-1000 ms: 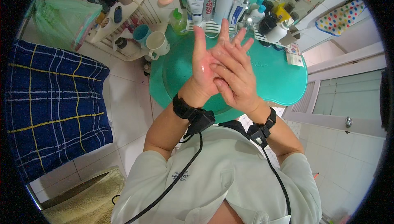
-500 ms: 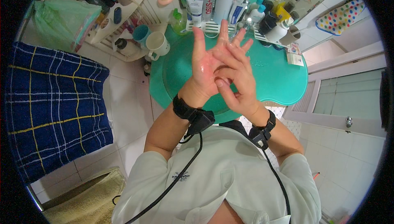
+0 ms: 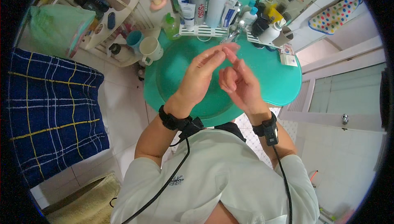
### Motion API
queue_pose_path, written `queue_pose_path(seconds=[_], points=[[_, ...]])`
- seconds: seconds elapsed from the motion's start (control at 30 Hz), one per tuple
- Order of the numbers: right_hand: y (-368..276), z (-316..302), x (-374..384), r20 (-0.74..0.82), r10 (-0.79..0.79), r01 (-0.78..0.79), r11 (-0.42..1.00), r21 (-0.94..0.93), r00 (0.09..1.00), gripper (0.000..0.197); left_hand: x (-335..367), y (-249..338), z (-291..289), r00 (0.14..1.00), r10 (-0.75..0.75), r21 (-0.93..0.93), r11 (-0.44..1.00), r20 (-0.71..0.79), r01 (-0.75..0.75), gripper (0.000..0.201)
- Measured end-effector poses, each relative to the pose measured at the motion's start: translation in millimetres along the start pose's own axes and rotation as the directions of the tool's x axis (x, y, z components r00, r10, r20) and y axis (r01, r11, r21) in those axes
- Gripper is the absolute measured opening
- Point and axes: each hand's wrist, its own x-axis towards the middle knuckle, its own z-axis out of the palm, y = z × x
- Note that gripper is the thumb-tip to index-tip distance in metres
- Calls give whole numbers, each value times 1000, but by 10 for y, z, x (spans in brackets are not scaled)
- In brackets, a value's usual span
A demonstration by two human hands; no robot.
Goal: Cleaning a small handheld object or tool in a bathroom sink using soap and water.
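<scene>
Standing over the round teal washbasin (image 3: 283, 88), the person held both bare hands above its bowl, wrists strapped with black bands trailing black cables down a pale green shirt. Seen from the head camera, the left hand (image 3: 200, 78) was raised with its fingers loosely extended and spread toward twelve o'clock, holding nothing. Just beside it, at about three o'clock from it, the right hand (image 3: 240, 82) was half curled, fingers bent inward, clamped on nothing either; its fingertips sat close to the left hand's, though I could not tell whether they touched. Both hands hovered near the middle of the basin, apart from its surface.

At twelve o'clock from the hands a chrome tap (image 3: 232, 35) stood at the basin's rear rim, with a white wire rack (image 3: 202, 30) of tubes and tall spray bottles behind it. A small green pump bottle (image 3: 170, 25) sat at eleven o'clock, and a cream mug (image 3: 151, 48) with a teal cup (image 3: 134, 38) rested just off the basin's edge at ten o'clock. Well apart at nine o'clock hung a dark blue towel with yellow and white checks (image 3: 53, 113). A white spotted cloth (image 3: 334, 14) lay at two o'clock.
</scene>
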Motion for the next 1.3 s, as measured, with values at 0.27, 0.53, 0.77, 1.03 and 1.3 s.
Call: queue_pose_path(seconds=[0.27,0.53,0.77,1.03,1.3], points=[[77,-24,-8,32,6,-3,997,-77,999,54,-16,54,120,998,-56,-185,981,-25,50,35],[69,-29,-3,64,-26,38,979,-201,998,57,-44,-17,152,998,-43,-296,955,-42,29,33],[54,-31,5,63,-62,79,945,-316,996,57,-39,0,177,999,-17,-274,962,-49,3,30],[64,-26,-11,23,-55,59,983,-172,998,52,-23,-29,201,987,62,-40,997,-150,-69,25],[27,-54,-15,-5,-64,62,980,-187,998,52,11,-97,118,939,252,407,903,-234,-140,28]])
